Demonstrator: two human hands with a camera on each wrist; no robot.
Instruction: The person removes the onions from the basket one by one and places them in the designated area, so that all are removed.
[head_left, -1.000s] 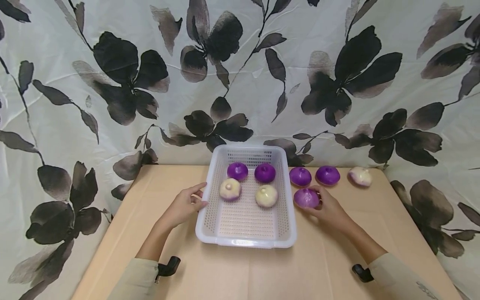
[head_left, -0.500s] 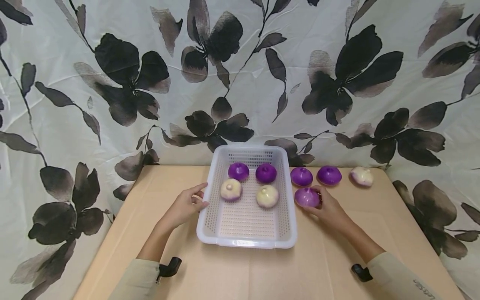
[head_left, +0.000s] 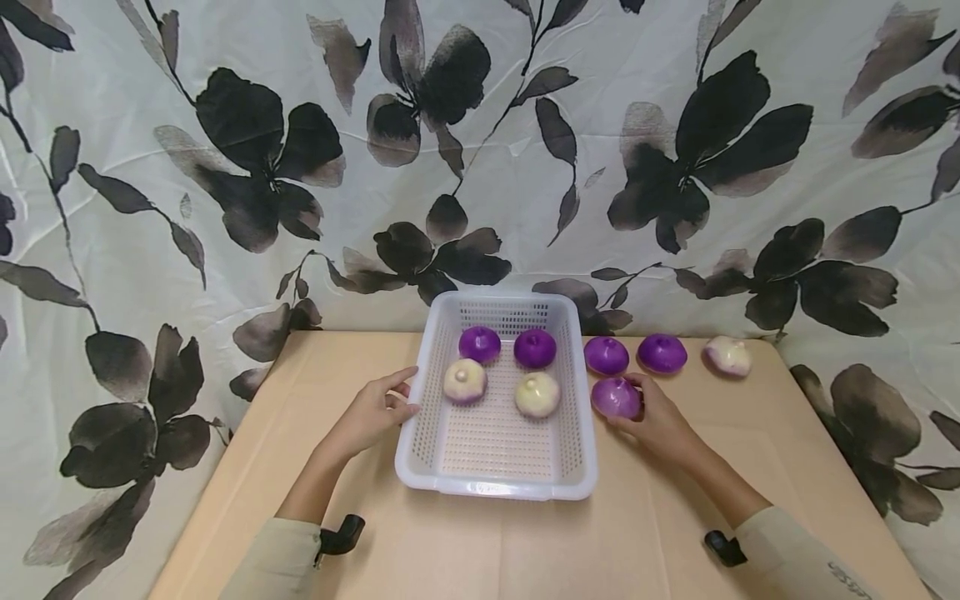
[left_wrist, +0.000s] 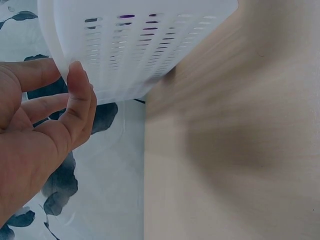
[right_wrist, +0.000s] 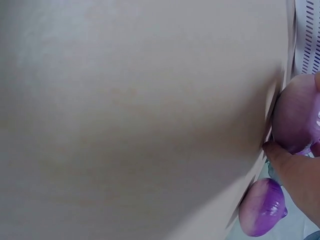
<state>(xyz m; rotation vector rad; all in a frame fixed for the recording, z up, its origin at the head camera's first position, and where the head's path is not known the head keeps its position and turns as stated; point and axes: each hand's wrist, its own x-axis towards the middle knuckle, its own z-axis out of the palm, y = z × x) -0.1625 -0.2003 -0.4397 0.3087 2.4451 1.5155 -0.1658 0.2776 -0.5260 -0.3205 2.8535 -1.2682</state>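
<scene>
A white perforated plastic basket [head_left: 495,487] stands mid-table with two purple onions and two pale ones inside. My left hand [head_left: 377,414] is at its left side, and in the left wrist view the fingers [left_wrist: 79,90] pinch the rim. Just right of the basket, my right hand [head_left: 660,421] grips a purple onion [head_left: 617,397] that sits on the table. The right wrist view shows the thumb [right_wrist: 280,155] against this onion [right_wrist: 295,112], partly cut off by the frame edge.
Behind the gripped onion lie two more purple onions, one nearer the basket [head_left: 606,356] and one farther right [head_left: 662,354]. A pale onion with purple patches [head_left: 727,357] lies at the far right. A floral cloth [head_left: 555,167] hangs behind the wooden table [head_left: 465,550].
The whole scene has shifted slightly to the right in the head view. Both hands, the basket and the onions keep the same places relative to one another.
</scene>
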